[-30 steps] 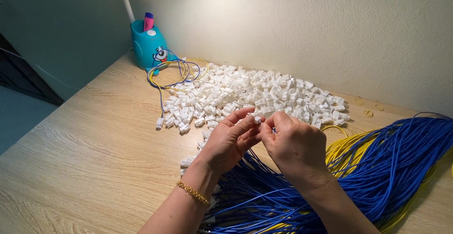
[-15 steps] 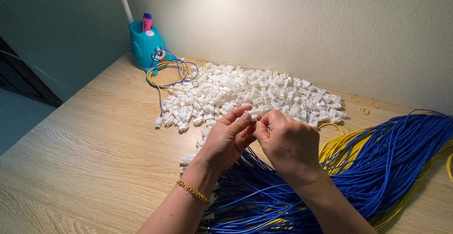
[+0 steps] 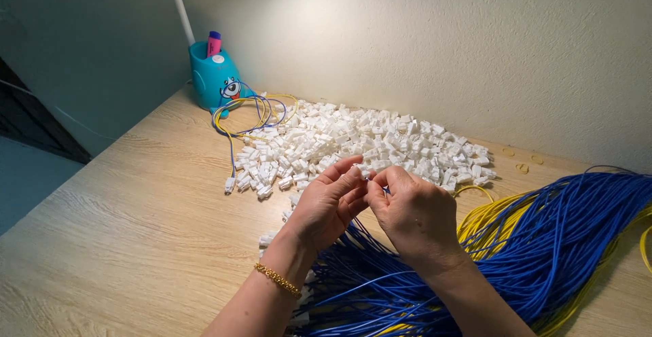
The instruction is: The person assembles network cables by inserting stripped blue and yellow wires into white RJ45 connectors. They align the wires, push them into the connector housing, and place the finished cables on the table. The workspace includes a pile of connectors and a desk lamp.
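Note:
My left hand (image 3: 329, 204) and my right hand (image 3: 411, 211) meet fingertip to fingertip above the table's middle. Between them sits a small white plastic connector (image 3: 365, 172), pinched by the left fingers. My right fingers pinch the end of a blue wire (image 3: 386, 189) at that connector. Just beyond the hands lies a wide heap of white connectors (image 3: 367, 143). Below and to the right spreads a thick bundle of blue wires (image 3: 564, 235) with yellow wires (image 3: 482, 215) mixed in. A gold bracelet (image 3: 277, 279) is on my left wrist.
A teal pen holder (image 3: 216, 79) with a pink marker stands at the back left by a lamp pole (image 3: 178, 7). A coil of finished blue and yellow wires (image 3: 248, 116) lies next to it. Yellow rubber bands (image 3: 521, 167) lie near the wall. The wooden table (image 3: 129, 228) meets a plaster wall.
Both hands have stayed together at the same spot, with only small finger movements on the connector and wire. The view has shifted slightly.

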